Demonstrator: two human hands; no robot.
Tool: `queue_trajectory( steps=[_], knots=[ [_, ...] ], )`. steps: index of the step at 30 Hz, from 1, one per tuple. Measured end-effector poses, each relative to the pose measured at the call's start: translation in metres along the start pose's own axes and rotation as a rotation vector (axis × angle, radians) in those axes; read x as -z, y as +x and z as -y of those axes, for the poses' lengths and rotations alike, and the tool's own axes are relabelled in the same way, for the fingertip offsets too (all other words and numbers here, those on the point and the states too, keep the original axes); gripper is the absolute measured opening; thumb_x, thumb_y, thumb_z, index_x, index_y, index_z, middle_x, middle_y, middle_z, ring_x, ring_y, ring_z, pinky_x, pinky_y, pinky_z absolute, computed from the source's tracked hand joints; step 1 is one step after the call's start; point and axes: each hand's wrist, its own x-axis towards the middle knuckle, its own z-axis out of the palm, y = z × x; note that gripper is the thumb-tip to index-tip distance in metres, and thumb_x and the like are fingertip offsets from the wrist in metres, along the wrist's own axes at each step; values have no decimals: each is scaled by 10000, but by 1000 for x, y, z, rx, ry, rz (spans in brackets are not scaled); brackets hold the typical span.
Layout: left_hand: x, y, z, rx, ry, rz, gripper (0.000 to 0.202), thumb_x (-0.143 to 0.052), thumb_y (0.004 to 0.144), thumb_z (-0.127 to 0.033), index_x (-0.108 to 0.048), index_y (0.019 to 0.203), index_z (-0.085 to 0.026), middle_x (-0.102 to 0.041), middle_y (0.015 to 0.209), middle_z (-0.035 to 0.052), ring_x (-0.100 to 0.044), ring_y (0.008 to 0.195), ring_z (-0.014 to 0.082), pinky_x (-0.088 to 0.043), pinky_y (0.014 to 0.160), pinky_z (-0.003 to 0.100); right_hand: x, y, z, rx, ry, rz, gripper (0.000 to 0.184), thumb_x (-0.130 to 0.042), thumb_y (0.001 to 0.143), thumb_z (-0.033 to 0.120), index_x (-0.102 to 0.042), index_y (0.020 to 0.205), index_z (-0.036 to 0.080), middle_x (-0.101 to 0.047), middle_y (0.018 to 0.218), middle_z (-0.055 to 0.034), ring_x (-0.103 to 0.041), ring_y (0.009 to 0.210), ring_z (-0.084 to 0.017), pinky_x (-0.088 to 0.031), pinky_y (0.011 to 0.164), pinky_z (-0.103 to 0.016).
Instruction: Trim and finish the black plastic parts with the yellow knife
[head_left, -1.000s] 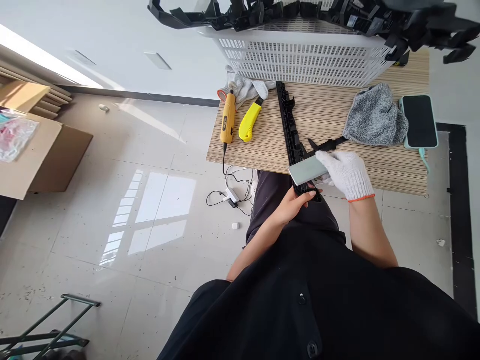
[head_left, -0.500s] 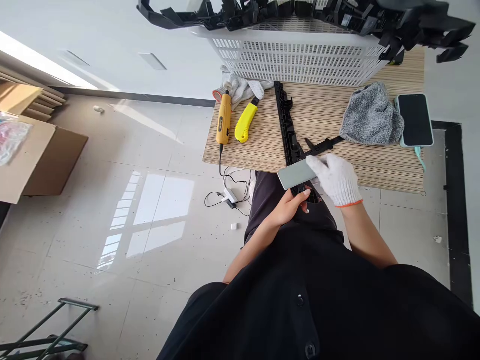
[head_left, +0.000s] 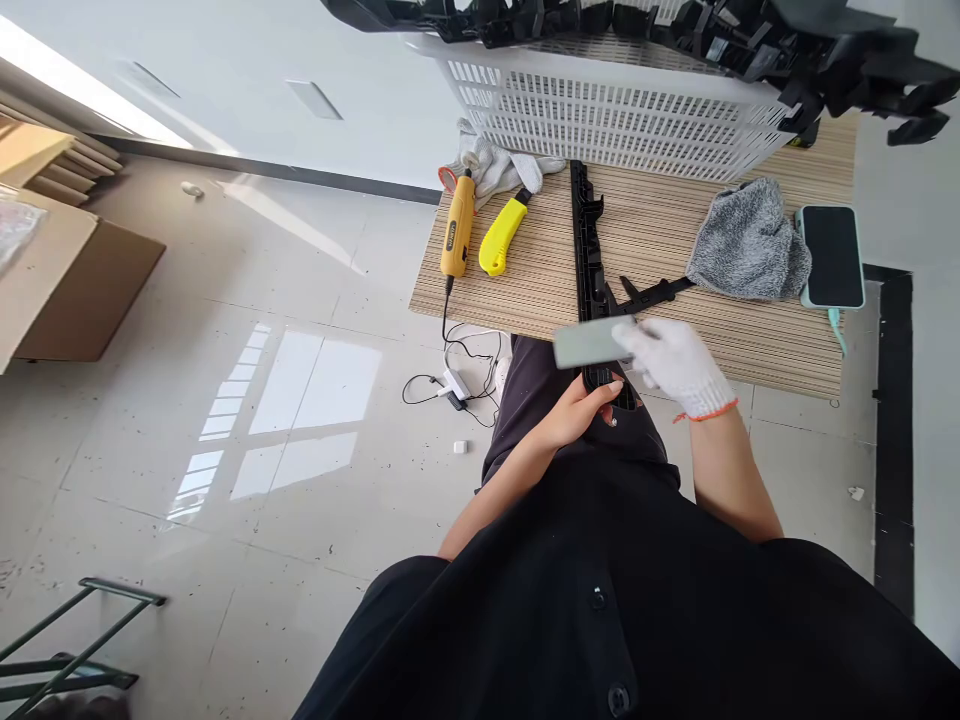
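My bare left hand (head_left: pixel 579 412) grips the near end of a long black plastic part (head_left: pixel 588 240), which lies across the table's front edge. My right hand (head_left: pixel 675 362), in a white knit glove with an orange cuff edge, is closed on one end of a flat grey-green rectangular slab (head_left: pixel 589 343). The slab lies crosswise above the black part; whether they touch I cannot tell. A thin branch of black plastic (head_left: pixel 652 294) extends right from beside the long part, toward a grey cloth (head_left: pixel 750 240).
On the striped table (head_left: pixel 540 300) lie a yellow corded rotary tool (head_left: pixel 457 228), a yellow utility knife (head_left: pixel 502 237), spare gloves (head_left: pixel 499 168) and a phone (head_left: pixel 832 255). Behind stands a white basket (head_left: pixel 615 115) heaped with black parts (head_left: pixel 750 40). Cables (head_left: pixel 457 380) lie on the floor.
The slab and my gloved right hand have shifted and turned slightly, so the slab lies more level across the part. My left hand keeps its grip. The whole view has tilted a little.
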Motion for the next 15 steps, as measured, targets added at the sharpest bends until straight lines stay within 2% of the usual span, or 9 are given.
queue_trajectory(
  steps=[2, 6, 10, 11, 13, 15],
  knots=[
    [1, -1, 1, 6, -12, 0, 555, -723, 857, -699, -650, 966, -161, -785, 927, 96, -553, 584, 97, -511, 618, 293, 2, 0, -2, -31, 72, -76, 477, -641, 940, 684, -668, 843, 218, -626, 613, -25, -526, 455, -144, -400, 416, -283],
    [4, 1, 6, -16, 4, -7, 552, -729, 850, -695, -637, 938, -158, -770, 896, 86, -561, 590, 99, -498, 599, 281, 3, -5, -2, -16, 25, 31, 473, -695, 918, 666, -657, 813, 206, -640, 609, -33, -571, 463, -148, -450, 417, -275],
    [5, 3, 9, -21, -2, 14, 526, -706, 875, -673, -640, 944, -155, -763, 859, 72, -555, 588, 98, -504, 602, 284, 2, -7, 3, -26, 53, -140, 510, -696, 906, 707, -662, 856, 201, -640, 600, -25, -559, 438, -129, -434, 395, -248],
    [5, 3, 10, -18, -6, 4, 520, -718, 867, -667, -637, 935, -158, -739, 808, 51, -554, 581, 100, -505, 599, 284, 1, -7, 4, -24, 55, -107, 511, -710, 896, 709, -653, 845, 204, -636, 597, -22, -559, 438, -128, -433, 390, -244],
    [5, 2, 9, -16, -3, -24, 507, -747, 850, -652, -633, 904, -161, -678, 718, 12, -553, 576, 103, -507, 601, 282, -2, -7, 5, -28, 85, 43, 498, -756, 871, 688, -617, 801, 215, -605, 576, -6, -539, 434, -120, -417, 370, -235],
    [5, 1, 8, -17, -2, -28, 504, -757, 850, -648, -642, 902, -160, -674, 715, 13, -574, 610, 113, -512, 620, 280, -1, -8, 3, -52, 200, 123, 473, -794, 858, 638, -572, 778, 228, -534, 533, 28, -477, 415, -100, -360, 340, -217]
  ],
)
